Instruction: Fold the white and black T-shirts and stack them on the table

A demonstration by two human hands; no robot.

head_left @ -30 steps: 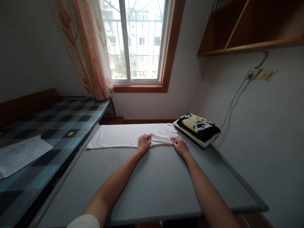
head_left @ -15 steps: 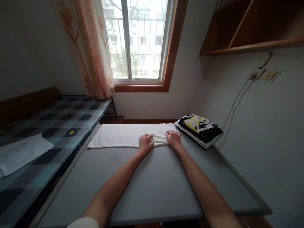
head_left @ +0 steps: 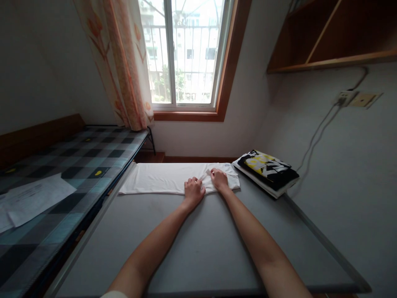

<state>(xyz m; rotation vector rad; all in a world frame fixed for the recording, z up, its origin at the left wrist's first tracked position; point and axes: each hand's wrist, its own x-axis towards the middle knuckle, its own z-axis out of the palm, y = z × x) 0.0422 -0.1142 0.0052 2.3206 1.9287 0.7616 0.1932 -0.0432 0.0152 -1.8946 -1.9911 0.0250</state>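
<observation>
A white garment [head_left: 158, 178], folded into a long flat strip, lies across the far end of the grey table [head_left: 198, 240]. My left hand [head_left: 194, 190] rests on its near edge, right of the middle, with fingers curled into the cloth. Close beside it, my right hand [head_left: 219, 179] pinches a raised bit of the same fabric. Small creases run between the two hands. The right end of the strip sticks out past my right hand.
Folded black, white and yellow clothes [head_left: 266, 167] are stacked at the table's far right corner. A checked mattress [head_left: 102, 155] with papers [head_left: 40, 198] on it lies to the left. Ahead are a window [head_left: 186, 62] and a curtain [head_left: 127, 74]; a shelf [head_left: 331, 60] hangs at right.
My right hand has shifted left along the garment, nearer my left hand, uncovering the strip's right end. A fold of cloth is now lifted in its fingers. The view has shifted slightly.
</observation>
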